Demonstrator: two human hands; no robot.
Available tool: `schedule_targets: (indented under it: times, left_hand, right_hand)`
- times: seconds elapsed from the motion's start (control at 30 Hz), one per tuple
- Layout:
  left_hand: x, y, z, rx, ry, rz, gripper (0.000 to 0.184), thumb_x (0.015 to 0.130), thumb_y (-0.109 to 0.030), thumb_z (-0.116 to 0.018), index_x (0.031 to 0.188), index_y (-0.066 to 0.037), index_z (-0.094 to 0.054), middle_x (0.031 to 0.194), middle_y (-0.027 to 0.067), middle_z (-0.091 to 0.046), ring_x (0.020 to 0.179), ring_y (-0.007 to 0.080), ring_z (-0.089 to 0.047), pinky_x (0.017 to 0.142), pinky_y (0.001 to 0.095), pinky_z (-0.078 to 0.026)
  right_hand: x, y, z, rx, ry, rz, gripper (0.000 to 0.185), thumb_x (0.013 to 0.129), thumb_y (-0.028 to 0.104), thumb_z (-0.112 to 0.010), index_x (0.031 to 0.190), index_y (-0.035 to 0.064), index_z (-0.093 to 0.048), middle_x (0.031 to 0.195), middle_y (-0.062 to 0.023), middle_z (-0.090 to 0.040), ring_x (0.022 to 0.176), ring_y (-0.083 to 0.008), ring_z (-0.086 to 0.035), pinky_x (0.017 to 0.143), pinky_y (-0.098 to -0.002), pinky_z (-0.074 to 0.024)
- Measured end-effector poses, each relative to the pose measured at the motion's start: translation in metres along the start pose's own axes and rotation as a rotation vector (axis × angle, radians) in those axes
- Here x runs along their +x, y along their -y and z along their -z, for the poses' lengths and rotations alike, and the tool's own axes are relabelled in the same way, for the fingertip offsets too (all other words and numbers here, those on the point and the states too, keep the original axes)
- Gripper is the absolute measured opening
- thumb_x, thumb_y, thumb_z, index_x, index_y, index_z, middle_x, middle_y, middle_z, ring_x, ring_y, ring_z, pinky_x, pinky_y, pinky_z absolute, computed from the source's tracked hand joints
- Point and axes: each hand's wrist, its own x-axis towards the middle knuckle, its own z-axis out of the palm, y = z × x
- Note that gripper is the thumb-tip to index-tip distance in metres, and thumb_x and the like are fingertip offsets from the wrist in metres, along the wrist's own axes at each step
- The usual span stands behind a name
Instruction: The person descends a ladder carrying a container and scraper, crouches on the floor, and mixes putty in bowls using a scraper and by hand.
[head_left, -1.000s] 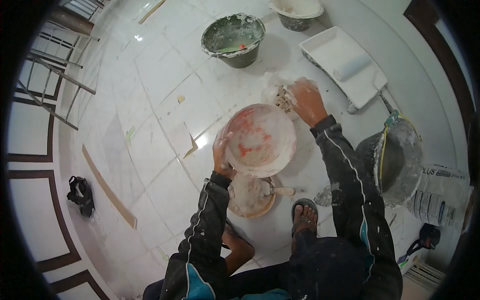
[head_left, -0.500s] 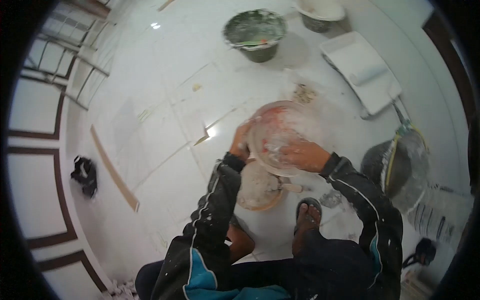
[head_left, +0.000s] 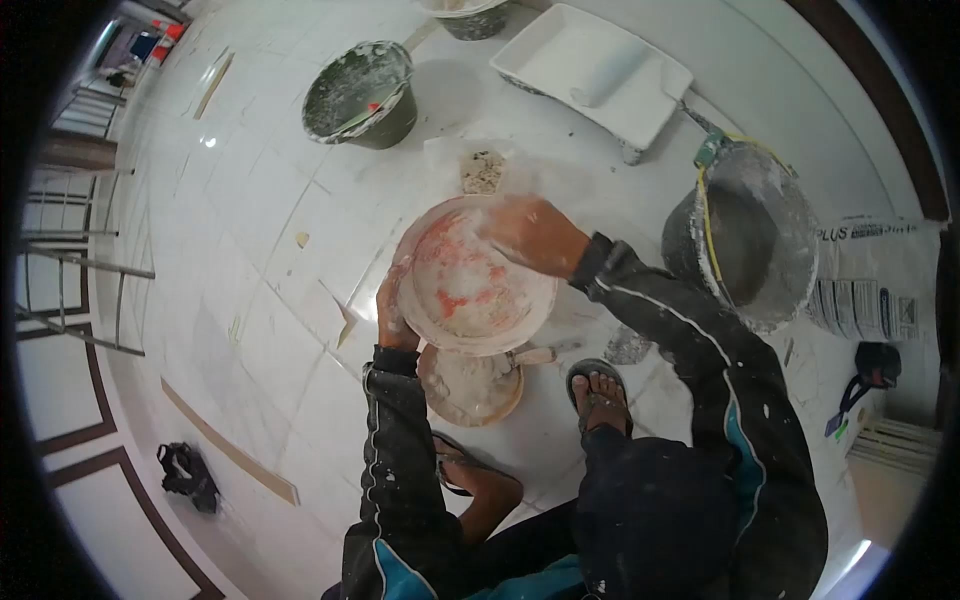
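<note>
A round, shallow basin (head_left: 468, 315), coated in white powder with red showing through, is tilted above a smaller bowl. My left hand (head_left: 396, 308) grips the basin's left rim. Over its upper right part is my right hand (head_left: 530, 235), powdery and blurred, its fingertips too smeared to make out. Below the basin, the orange-rimmed bowl (head_left: 470, 390) holds a pale, lumpy mix and stands on the floor by my feet. A tool with a wooden handle (head_left: 532, 355) rests across that bowl's right edge, its blade partly in the mix.
A green bucket (head_left: 390, 115) stands ahead left. Against the right wall are a white paint tray (head_left: 640, 110) with a roller (head_left: 608, 75) and a dark bucket (head_left: 685, 235) with a yellow cord. Rubble (head_left: 483, 172) lies beyond the basin, a wooden strip (head_left: 230, 440) at left.
My right hand has lifted from inside the basin to its far right side. The basin has tilted, showing more red inside. My view has shifted to the right.
</note>
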Motion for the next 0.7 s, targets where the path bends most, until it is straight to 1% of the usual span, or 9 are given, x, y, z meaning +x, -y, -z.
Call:
schedule_targets:
  times: [0.13, 0.2, 0.27, 0.33, 0.43, 0.5, 0.53, 0.63, 0.7]
  left_hand:
    - [0.005, 0.01, -0.004, 0.157, 0.035, 0.037, 0.04, 0.091, -0.026, -0.047, 0.122, 0.0, -0.048, 0.119, 0.0108, -0.054, 0.109, 0.0201, -0.052, 0.093, 0.0333, -0.043]
    - [0.003, 0.015, -0.026, 0.342, 0.07, -0.046, 0.043, 0.092, -0.027, -0.046, 0.125, 0.0, -0.046, 0.122, 0.0122, -0.052, 0.112, 0.0217, -0.05, 0.095, 0.0343, -0.041]
    - [0.0, 0.02, -0.037, 0.31, 0.151, 0.009, 0.046, 0.093, -0.029, -0.046, 0.128, 0.001, -0.043, 0.126, 0.013, -0.049, 0.114, 0.0227, -0.049, 0.097, 0.0355, -0.04]
    - [0.002, 0.03, -0.04, 0.281, 0.234, 0.073, 0.05, 0.093, -0.032, -0.045, 0.13, 0.001, -0.04, 0.129, 0.0138, -0.047, 0.116, 0.0237, -0.047, 0.099, 0.0368, -0.039]
    - [0.007, 0.05, -0.038, 0.249, 0.176, 0.073, 0.054, 0.094, -0.036, -0.045, 0.133, 0.001, -0.036, 0.133, 0.0131, -0.043, 0.12, 0.0234, -0.044, 0.101, 0.0367, -0.036]
    - [0.011, 0.058, -0.042, 0.266, 0.131, 0.129, 0.059, 0.094, -0.042, -0.043, 0.135, 0.0, -0.033, 0.135, 0.0125, -0.041, 0.122, 0.0236, -0.041, 0.103, 0.0371, -0.033]
    - [0.021, 0.07, -0.034, 0.31, 0.197, 0.1, 0.061, 0.095, -0.045, -0.04, 0.135, 0.001, -0.033, 0.135, 0.0122, -0.041, 0.122, 0.0242, -0.041, 0.104, 0.0374, -0.031]
    - [0.045, 0.099, -0.027, 0.425, 0.305, 0.104, 0.064, 0.093, -0.048, -0.041, 0.135, 0.0, -0.034, 0.135, 0.0127, -0.041, 0.122, 0.0249, -0.041, 0.104, 0.0374, -0.031]
    - [0.056, 0.109, -0.028, 0.387, 0.358, 0.146, 0.066, 0.093, -0.049, -0.039, 0.133, 0.003, -0.035, 0.132, 0.0129, -0.042, 0.122, 0.0253, -0.041, 0.102, 0.0379, -0.033]
  right_hand:
    - [0.041, -0.021, -0.002, 0.081, -0.149, -0.229, 0.015, 0.076, 0.018, -0.06, 0.087, 0.0069, -0.06, 0.088, -0.0109, -0.057, 0.085, -0.0306, -0.056, 0.075, -0.0428, -0.044]
    - [0.036, -0.056, -0.046, -0.016, -0.007, -0.285, 0.014, 0.077, 0.02, -0.056, 0.084, 0.0077, -0.06, 0.088, -0.0115, -0.058, 0.09, -0.032, -0.056, 0.078, -0.0483, -0.0423]
    - [0.027, -0.052, -0.056, -0.096, 0.165, -0.403, 0.017, 0.078, 0.022, -0.053, 0.085, 0.0092, -0.062, 0.089, -0.011, -0.058, 0.098, -0.0325, -0.053, 0.083, -0.052, -0.0396]
    - [0.013, -0.045, -0.062, -0.127, -0.065, -0.335, 0.015, 0.076, 0.019, -0.056, 0.085, 0.0101, -0.063, 0.09, -0.0093, -0.058, 0.104, -0.0322, -0.05, 0.085, -0.0527, -0.0386]
    - [-0.005, -0.012, -0.021, -0.239, -0.22, -0.394, 0.015, 0.073, 0.015, -0.058, 0.085, 0.0092, -0.064, 0.091, -0.0075, -0.058, 0.103, -0.0297, -0.05, 0.084, -0.0482, -0.0402]
    - [-0.026, 0.001, -0.003, -0.063, -0.23, -0.491, 0.015, 0.071, 0.013, -0.061, 0.085, 0.0078, -0.064, 0.09, -0.0065, -0.058, 0.098, -0.027, -0.051, 0.081, -0.0439, -0.0418]
    - [-0.04, 0.003, -0.006, -0.054, -0.235, -0.547, 0.017, 0.072, 0.017, -0.061, 0.085, 0.0066, -0.063, 0.088, -0.0077, -0.059, 0.09, -0.0259, -0.053, 0.077, -0.0406, -0.043]
    - [-0.077, 0.008, -0.017, -0.055, -0.263, -0.682, 0.017, 0.073, 0.021, -0.06, 0.082, 0.0073, -0.063, 0.083, -0.0098, -0.061, 0.084, -0.0281, -0.056, 0.075, -0.042, -0.0437]
    - [-0.094, 0.004, -0.029, -0.101, -0.252, -0.772, 0.016, 0.074, 0.022, -0.06, 0.08, 0.0078, -0.063, 0.08, -0.0109, -0.061, 0.082, -0.0292, -0.057, 0.073, -0.043, -0.0439]
